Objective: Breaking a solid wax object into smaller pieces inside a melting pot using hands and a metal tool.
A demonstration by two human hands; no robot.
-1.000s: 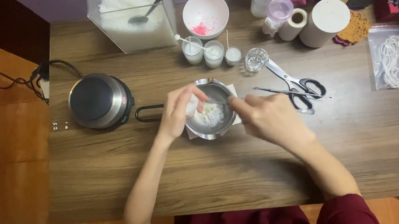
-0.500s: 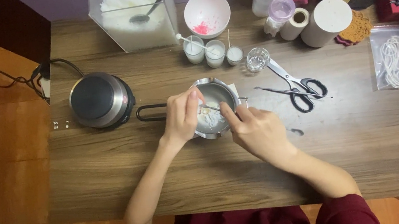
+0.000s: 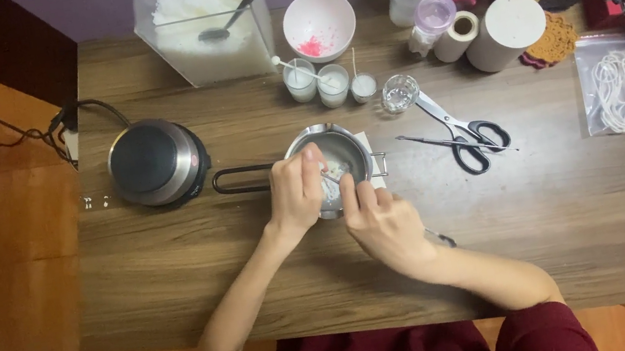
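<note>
Head view: both hands meet over a small steel saucepan [image 3: 342, 149] mid-desk [image 3: 593, 212], the left hand [image 3: 297, 195] pinched on something pale inside, the right hand [image 3: 383, 223] curled at the near rim; what either holds I cannot tell. A hotplate [image 3: 156, 162] sits left, scissors [image 3: 463, 132] right.

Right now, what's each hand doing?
Left hand: fingers curled over the small metal pot; grip cannot be told.
Right hand: fingers at the pot's rim; grip cannot be told.
</note>
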